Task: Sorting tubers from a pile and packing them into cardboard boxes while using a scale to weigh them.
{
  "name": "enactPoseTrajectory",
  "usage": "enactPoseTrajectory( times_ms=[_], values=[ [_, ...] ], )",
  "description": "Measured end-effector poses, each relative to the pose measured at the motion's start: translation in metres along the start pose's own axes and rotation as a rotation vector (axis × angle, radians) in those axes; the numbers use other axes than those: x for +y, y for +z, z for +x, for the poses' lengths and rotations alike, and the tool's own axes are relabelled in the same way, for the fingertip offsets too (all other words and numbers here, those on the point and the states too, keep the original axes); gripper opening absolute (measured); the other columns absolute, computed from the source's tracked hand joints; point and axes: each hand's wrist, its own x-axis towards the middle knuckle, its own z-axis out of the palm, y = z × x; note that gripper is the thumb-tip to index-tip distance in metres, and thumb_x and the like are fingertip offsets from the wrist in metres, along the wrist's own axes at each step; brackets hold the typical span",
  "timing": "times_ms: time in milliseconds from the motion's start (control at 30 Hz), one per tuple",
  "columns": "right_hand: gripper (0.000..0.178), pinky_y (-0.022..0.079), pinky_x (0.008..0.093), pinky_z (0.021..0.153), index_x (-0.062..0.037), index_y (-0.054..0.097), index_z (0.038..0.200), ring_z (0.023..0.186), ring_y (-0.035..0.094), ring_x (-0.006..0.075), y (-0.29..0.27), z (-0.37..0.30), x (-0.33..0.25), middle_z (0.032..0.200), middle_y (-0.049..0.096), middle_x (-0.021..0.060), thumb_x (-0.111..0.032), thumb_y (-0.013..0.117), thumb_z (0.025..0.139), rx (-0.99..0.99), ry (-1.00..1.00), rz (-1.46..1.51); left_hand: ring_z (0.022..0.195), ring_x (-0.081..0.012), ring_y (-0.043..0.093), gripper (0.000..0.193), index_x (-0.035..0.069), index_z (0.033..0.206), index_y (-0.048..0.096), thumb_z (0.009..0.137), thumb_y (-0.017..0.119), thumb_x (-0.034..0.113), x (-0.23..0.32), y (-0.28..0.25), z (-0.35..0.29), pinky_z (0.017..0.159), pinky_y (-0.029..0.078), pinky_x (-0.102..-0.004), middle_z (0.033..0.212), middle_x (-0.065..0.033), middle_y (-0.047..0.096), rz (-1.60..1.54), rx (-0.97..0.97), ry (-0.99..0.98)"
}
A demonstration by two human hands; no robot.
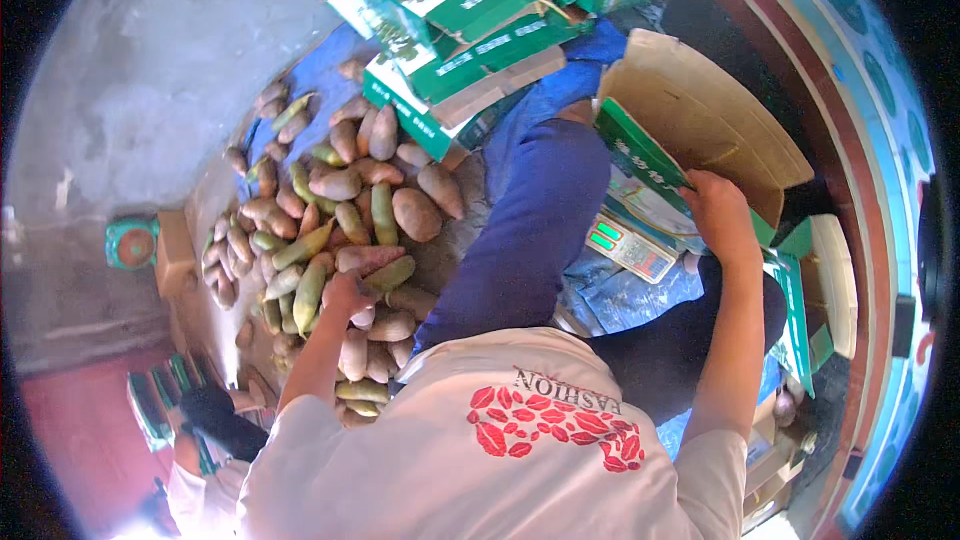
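My left hand [347, 298] reaches down into a pile of tubers that look like sweet potatoes [340, 185], some reddish-brown, some greenish-yellow. Its fingers are curled in among them, closed around a pinkish sweet potato [365, 319], partly hidden by the hand. On the other side, my right hand [718, 210] grips the upper edge of an open cardboard carton [690, 110], green and white outside and plain brown inside. Between my legs, against the carton, lies a scale [628, 246] with a lit green display. The carton's bottom is hidden from view.
Green-and-white cartons [480, 10] are stacked ahead, beyond the pile. Another open carton [820, 290] stands at the right. A blue sheet [610, 295] lies under my legs. At lower left, another person [205, 485] is near more green boxes, and a small teal device [132, 243] stands by the wall.
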Motion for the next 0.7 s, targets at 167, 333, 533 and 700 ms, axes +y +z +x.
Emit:
enactPoseTrajectory(
  times_ms=[167, 333, 533, 700],
  values=[
    [0.018, 0.045, 0.0443, 0.072, -0.0014, 0.060, 0.090, 0.082, 0.057, 0.0374, -0.005, -0.001, -0.007, 0.087, 0.060, 0.0196, -0.014, 0.057, 0.079, -0.039, 0.009, -0.010, 0.099, -0.0321, 0.056, 0.067, 0.011, 0.112, 0.052, 0.054, 0.079, 0.030, -0.014, -0.015, 0.050, 0.085, 0.045, -0.0377, 0.105, -0.0175, 0.059, -0.331, 0.035, 0.092],
    [0.018, 0.046, 0.0432, 0.073, -0.0025, 0.061, 0.092, 0.082, 0.058, 0.0360, 0.004, -0.005, 0.001, 0.087, 0.061, 0.0181, -0.015, 0.057, 0.078, -0.010, 0.031, -0.002, 0.091, -0.0286, 0.057, 0.058, 0.005, 0.107, 0.052, 0.059, 0.077, 0.025, 0.071, -0.099, 0.004, 0.081, 0.045, -0.0360, 0.098, -0.0177, 0.059, -0.647, 0.439, 0.337],
    [0.012, 0.049, 0.0414, 0.069, -0.0074, 0.063, 0.086, 0.079, 0.062, 0.0307, 0.003, -0.006, -0.006, 0.080, 0.063, 0.0148, -0.011, 0.056, 0.076, -0.050, -0.075, -0.068, 0.088, -0.0204, 0.056, 0.053, 0.003, 0.114, 0.049, 0.068, 0.072, 0.016, 0.145, -0.185, -0.051, 0.078, 0.046, -0.0332, 0.098, -0.0091, 0.058, -1.121, 0.571, 0.570],
    [0.014, 0.050, 0.0393, 0.068, -0.0082, 0.063, 0.085, 0.080, 0.062, 0.0295, 0.012, -0.001, 0.002, 0.080, 0.063, 0.0126, -0.007, 0.053, 0.075, 0.049, -0.131, -0.106, 0.092, -0.0170, 0.054, 0.046, 0.003, 0.115, 0.049, 0.074, 0.068, 0.009, 0.199, -0.228, -0.076, 0.082, 0.044, -0.0297, 0.102, -0.0089, 0.057, -1.466, 0.481, 0.719]
  ],
)
